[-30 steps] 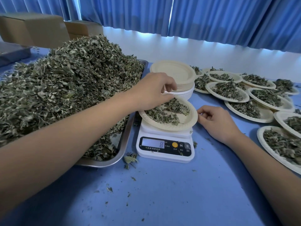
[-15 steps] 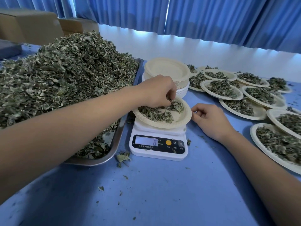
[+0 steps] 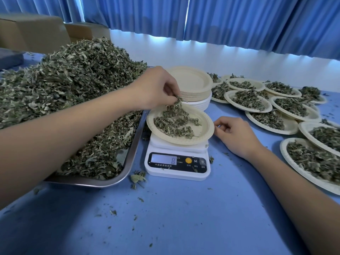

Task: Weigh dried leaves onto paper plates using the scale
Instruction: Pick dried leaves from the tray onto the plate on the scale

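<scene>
— Pinching a tuft of dried leaves with the left hand, fingertips closed on it, just above the far edge of the paper plate.
— And the right hand?
— Resting on the worktop, fingers loosely curled, holding nothing, tips just beside the plate's rim. Hard to tell whether touching.
— Risky if touching: the slightest press on that rim, and no trusting the reading.
— Agreed. Plate sitting on the scale, thin scatter of leaves inside, display apparently at a single 8.
— So probably trimming the portion, a pinch on or off. Anything else to fear?
— Dropping too much at once and overshooting. Also letting flakes slip past the rim onto the scale's top: weighed, yet not on the plate.
— And the neighbours?
— Tray heaped with leaves just beside on the left, stack of empty plates just behind. Easy to skew the weight by nudging the plate against either. Filled plates spread out to the right.
</scene>
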Available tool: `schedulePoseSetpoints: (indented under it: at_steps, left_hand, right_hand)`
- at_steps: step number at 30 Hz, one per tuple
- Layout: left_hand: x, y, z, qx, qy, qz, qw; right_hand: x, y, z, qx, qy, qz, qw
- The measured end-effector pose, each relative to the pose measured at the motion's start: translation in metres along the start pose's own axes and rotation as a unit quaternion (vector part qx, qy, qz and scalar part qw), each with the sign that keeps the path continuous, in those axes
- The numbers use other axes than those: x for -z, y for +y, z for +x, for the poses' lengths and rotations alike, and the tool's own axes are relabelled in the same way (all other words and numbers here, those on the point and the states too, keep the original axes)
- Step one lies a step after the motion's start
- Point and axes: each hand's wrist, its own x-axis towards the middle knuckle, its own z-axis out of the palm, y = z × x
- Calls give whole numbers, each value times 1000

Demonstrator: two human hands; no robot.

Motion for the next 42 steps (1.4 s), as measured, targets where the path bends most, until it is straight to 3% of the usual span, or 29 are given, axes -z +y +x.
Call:
schedulePoseSetpoints:
  at_steps: [6, 12, 16, 21, 23, 26, 35, 38, 42]
  left_hand:
    - [19, -33, -19, 87, 44, -135, 986]
    - [37, -60, -26, 197, 42, -338, 919]
    - [46, -72, -28, 217, 41, -393, 892]
    - [48, -80, -29, 268, 46, -309, 911]
    - [43, -83, -32, 292, 3, -119, 949]
    - [31, -79, -34, 290, -57, 99, 950]
    - [21, -60, -34, 246, 19, 151, 957]
    - [20, -57, -33, 226, 68, 130, 963]
    - [14, -53, -34, 213, 58, 87, 972]
  right_hand:
    - [0, -3, -1, 5, 0, -7, 1000]
    - [0, 0, 0, 2, -1, -5, 1000]
    - [0, 1, 0, -1, -2, -4, 1000]
    - [0, 1, 1, -3, -3, -2, 1000]
    - [0, -1, 0, -3, -3, -1, 1000]
    - [0, -2, 0, 1, 0, -6, 1000]
    - [2, -4, -1, 6, -6, -4, 1000]
    - [2, -4, -1, 3, -5, -7, 1000]
    - [2, -5, -1, -2, -6, -4, 1000]
